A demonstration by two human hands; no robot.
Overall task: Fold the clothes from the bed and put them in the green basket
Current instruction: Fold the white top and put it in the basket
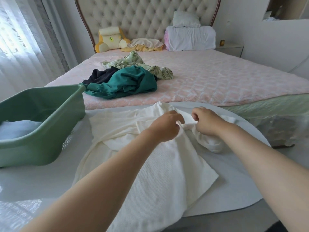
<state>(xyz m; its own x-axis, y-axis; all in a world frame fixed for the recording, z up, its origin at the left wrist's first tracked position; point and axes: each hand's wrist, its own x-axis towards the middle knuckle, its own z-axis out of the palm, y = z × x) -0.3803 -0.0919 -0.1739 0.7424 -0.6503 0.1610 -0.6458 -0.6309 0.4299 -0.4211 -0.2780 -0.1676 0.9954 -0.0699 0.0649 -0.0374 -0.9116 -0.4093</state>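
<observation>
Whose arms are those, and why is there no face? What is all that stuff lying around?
There is no machine here. The camera sits on a person's head and looks forward and down, so you see only their two arms. The left hand and the right hand both pinch a white garment that is spread on a white table. On the table's left side stands the green basket with something pale blue inside. Behind the table is the bed, where a teal garment, a dark garment and a leaf-print garment lie in a heap, not yet folded.
</observation>
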